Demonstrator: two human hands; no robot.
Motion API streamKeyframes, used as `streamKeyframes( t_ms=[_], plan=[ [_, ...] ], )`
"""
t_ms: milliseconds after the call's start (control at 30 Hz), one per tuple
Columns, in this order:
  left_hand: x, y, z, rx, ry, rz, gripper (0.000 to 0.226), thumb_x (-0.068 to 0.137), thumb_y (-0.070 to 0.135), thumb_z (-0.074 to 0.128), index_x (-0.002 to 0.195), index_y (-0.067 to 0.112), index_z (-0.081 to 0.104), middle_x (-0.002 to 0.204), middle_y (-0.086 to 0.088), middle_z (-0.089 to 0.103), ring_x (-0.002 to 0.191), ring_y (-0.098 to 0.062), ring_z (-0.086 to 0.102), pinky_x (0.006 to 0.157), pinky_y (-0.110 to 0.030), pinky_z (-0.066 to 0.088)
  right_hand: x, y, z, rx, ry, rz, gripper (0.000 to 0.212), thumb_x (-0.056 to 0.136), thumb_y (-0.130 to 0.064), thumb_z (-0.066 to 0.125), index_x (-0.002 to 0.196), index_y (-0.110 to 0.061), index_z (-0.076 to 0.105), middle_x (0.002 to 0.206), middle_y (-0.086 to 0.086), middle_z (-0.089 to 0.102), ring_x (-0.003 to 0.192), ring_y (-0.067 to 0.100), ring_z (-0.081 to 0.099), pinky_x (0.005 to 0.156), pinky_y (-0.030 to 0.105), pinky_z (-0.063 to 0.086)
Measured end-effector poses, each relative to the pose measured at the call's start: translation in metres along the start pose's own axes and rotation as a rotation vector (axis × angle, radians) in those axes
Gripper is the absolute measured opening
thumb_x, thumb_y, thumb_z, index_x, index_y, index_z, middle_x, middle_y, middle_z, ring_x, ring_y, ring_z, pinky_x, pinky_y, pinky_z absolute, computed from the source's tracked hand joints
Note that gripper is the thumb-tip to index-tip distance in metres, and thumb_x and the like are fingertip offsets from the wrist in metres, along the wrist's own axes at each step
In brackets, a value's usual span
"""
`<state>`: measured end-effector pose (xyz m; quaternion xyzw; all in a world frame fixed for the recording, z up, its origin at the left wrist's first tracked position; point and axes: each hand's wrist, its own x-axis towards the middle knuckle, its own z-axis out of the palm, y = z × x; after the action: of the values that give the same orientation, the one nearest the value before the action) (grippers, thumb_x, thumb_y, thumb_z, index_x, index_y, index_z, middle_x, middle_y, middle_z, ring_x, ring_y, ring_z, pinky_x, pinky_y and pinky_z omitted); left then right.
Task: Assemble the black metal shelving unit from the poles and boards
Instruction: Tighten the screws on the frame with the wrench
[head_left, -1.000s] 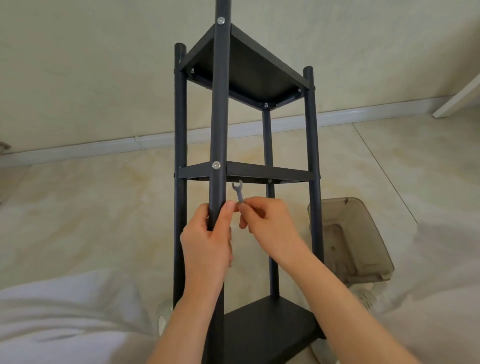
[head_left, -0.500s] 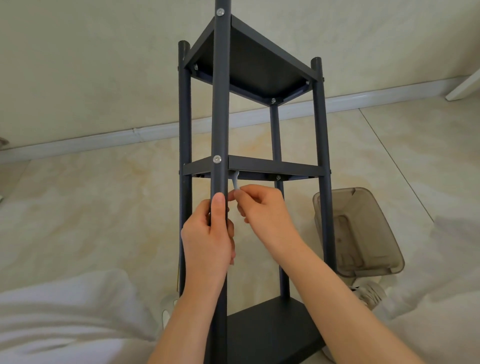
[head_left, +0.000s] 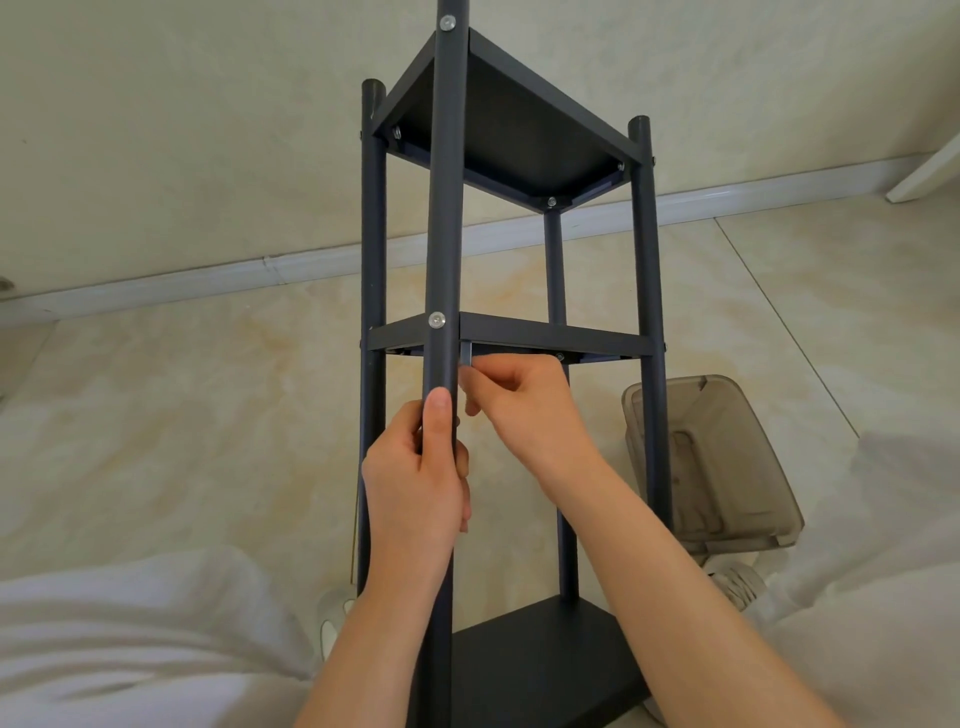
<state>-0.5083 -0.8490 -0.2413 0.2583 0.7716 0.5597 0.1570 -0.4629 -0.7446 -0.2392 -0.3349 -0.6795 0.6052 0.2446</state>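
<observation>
Two grips: left hand (head_left: 415, 478) around front pole (head_left: 445, 208), right hand (head_left: 524, 405) on wrench (head_left: 466, 354); bin (head_left: 727, 467) behind.

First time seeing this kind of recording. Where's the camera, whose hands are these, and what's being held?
No machine here: a person works bare-handed, filmed by a wide-angle camera on their head, looking forward and down. The black shelving unit stands on the tiled floor. The left hand has its grip round the near pole. The right hand pinches a small flat metal tool, seemingly a wrench, its tip up under the middle board beside that pole. A translucent grey bin sits on the floor to the right.
</observation>
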Motion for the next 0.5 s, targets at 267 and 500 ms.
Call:
streamKeyframes(
  t_ms=[267, 500],
  plan=[
    [-0.002, 0.002, 0.000, -0.009, -0.010, -0.012, 0.055, 0.094, 0.057, 0.036, 0.076, 0.010, 0.057, 0.050, 0.001, 0.051, 0.034, -0.017, 0.046, 0.036, -0.023, 0.039, 0.003, 0.008, 0.005, -0.024, 0.031, -0.058, 0.028, 0.096, -0.019, 0.063, 0.070, -0.016, 0.071, 0.055, -0.016, 0.061, 0.052, 0.001, 0.050, 0.054, 0.009, 0.039],
    [-0.001, 0.000, 0.000, -0.006, -0.017, -0.028, 0.057, 0.094, 0.059, 0.035, 0.080, 0.009, 0.059, 0.051, 0.000, 0.052, 0.034, -0.018, 0.046, 0.036, -0.024, 0.039, 0.011, 0.021, 0.019, -0.009, 0.130, -0.107, 0.020, 0.095, -0.018, 0.065, 0.081, -0.010, 0.076, 0.064, -0.008, 0.066, 0.058, 0.000, 0.055, 0.063, 0.018, 0.050]
  ],
)
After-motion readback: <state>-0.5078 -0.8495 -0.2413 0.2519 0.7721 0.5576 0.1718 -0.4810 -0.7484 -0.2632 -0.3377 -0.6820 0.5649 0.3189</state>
